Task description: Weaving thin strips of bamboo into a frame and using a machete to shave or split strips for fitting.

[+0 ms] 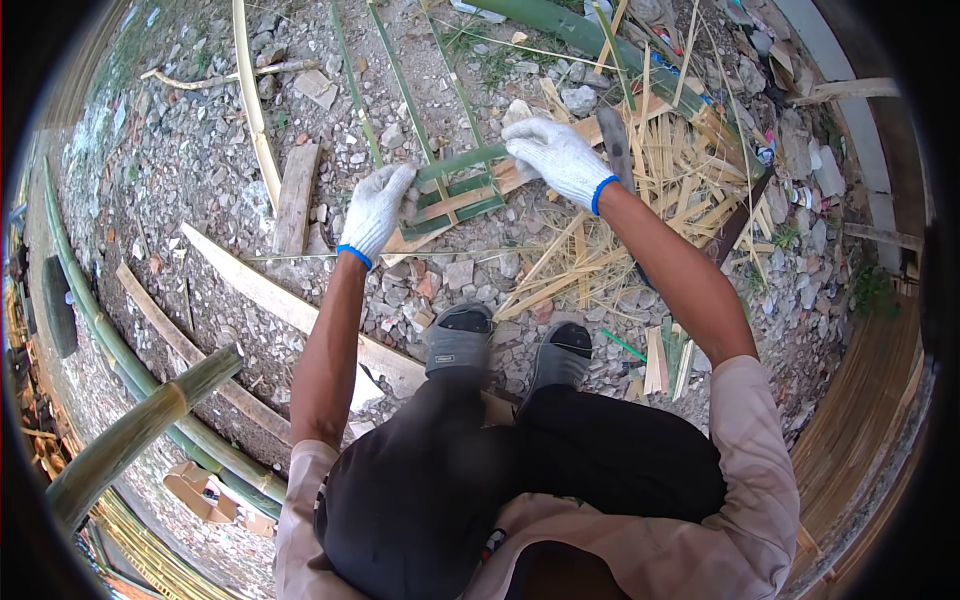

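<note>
White knitted work gloves with blue cuffs cover both my hands. Between them stretches a short green bamboo strip [462, 162], its left end in the closed fingers of my left hand [376, 212] and its right end pinched by my right hand [556, 160]. Beneath it lies a lattice of split bamboo [470, 200], where long green strips [398, 85] running away from me cross shorter green and pale pieces. A flat pale piece of wood or bamboo lies partly under the lattice. My fingertips are partly hidden by the gloves.
Pale bamboo offcuts and shavings [640, 190] pile up on the right beside a thick green bamboo pole [600, 40]. On the rubble ground, a weathered board [297, 200] and long split strips [255, 285] lie left. A cut bamboo pole [150, 420] juts in at lower left.
</note>
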`<control>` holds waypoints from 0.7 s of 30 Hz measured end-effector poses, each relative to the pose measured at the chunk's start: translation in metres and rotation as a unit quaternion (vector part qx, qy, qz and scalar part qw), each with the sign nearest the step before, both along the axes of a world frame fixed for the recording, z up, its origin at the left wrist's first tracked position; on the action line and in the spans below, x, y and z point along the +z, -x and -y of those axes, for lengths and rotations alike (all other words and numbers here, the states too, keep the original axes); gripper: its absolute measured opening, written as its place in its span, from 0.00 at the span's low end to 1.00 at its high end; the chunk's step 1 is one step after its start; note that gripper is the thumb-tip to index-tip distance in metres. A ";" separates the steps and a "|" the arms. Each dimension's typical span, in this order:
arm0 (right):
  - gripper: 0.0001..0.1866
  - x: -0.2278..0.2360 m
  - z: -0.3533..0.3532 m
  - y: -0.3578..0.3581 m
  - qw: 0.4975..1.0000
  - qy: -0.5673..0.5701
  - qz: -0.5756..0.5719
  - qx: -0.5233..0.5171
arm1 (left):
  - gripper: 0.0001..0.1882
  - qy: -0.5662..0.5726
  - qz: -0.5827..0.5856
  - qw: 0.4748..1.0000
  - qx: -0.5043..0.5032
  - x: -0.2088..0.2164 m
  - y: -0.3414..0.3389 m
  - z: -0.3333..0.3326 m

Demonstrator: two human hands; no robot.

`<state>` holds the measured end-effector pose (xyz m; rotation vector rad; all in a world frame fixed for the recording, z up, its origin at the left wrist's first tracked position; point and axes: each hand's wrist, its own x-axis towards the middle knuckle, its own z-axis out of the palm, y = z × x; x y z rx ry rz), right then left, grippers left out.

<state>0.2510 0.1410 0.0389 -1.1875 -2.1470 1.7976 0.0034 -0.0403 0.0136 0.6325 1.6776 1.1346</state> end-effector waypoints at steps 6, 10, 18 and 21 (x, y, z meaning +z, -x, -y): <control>0.17 -0.041 0.002 0.012 0.990 0.068 -0.026 -0.117 | 0.19 0.017 -0.141 0.989 -0.032 -0.020 0.011 -0.005; 0.18 -0.052 0.009 0.027 0.991 0.051 -0.002 -0.123 | 0.18 0.008 -0.215 0.977 0.015 -0.037 0.019 0.007; 0.17 -0.030 0.020 0.046 0.981 -0.170 0.020 -0.087 | 0.18 0.046 -0.267 0.961 0.051 -0.048 0.036 0.027; 0.17 -0.046 0.020 0.044 0.978 -0.191 0.017 -0.076 | 0.22 0.103 -0.140 0.983 0.051 -0.047 0.029 0.017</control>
